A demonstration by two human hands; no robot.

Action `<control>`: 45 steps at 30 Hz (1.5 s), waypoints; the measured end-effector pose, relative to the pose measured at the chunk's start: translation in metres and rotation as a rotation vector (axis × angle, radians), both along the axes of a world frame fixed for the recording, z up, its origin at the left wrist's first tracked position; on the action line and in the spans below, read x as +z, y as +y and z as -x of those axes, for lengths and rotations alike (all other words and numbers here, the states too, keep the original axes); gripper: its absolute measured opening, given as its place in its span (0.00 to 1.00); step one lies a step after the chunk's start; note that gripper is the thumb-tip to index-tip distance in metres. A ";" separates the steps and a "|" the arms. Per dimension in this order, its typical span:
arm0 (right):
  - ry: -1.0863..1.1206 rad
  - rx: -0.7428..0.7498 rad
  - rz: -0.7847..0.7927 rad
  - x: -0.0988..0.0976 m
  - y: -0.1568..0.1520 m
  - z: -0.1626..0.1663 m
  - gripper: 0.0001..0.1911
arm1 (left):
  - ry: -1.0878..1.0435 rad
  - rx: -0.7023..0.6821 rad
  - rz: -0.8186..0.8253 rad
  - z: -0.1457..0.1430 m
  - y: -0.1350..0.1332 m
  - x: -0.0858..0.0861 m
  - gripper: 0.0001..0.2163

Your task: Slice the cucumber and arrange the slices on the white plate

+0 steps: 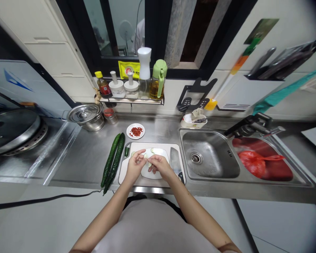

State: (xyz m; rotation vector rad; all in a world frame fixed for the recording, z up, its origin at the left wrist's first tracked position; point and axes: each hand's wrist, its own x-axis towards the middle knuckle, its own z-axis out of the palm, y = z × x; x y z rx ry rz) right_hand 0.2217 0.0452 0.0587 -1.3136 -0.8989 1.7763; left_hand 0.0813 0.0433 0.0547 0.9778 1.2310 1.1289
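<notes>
My left hand (137, 163) and my right hand (159, 165) meet above a white plate (158, 173) on the cutting board (125, 172). Between their fingertips is a small pale-green cucumber slice (145, 155), pinched by both and partly hidden by the fingers. More pale slices (154, 151) lie toward the back of the plate. A short dark-green cucumber end (126, 151) rests on the board's left side. Along the board's right side lies a kitchen knife (175, 161), its black handle toward me.
Two whole cucumbers (114, 161) lie left of the board. Behind it stands a small dish of chopped red chili (136, 131). The sink (210, 154) is on the right, with a red plastic bag (252, 163) in its second basin. A lidded pot (88, 117) stands back left, below the seasoning shelf (137, 101).
</notes>
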 end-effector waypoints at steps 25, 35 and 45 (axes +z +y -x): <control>-0.222 0.108 0.069 -0.052 0.005 -0.019 0.08 | 0.070 -0.109 0.092 -0.002 0.005 -0.051 0.10; -0.887 0.220 -0.405 -0.080 0.047 -0.043 0.05 | 0.544 -0.157 0.065 -0.019 0.042 -0.086 0.04; -1.126 0.438 -0.485 -0.094 0.083 -0.048 0.07 | 0.914 -0.246 0.123 -0.035 0.074 -0.085 0.04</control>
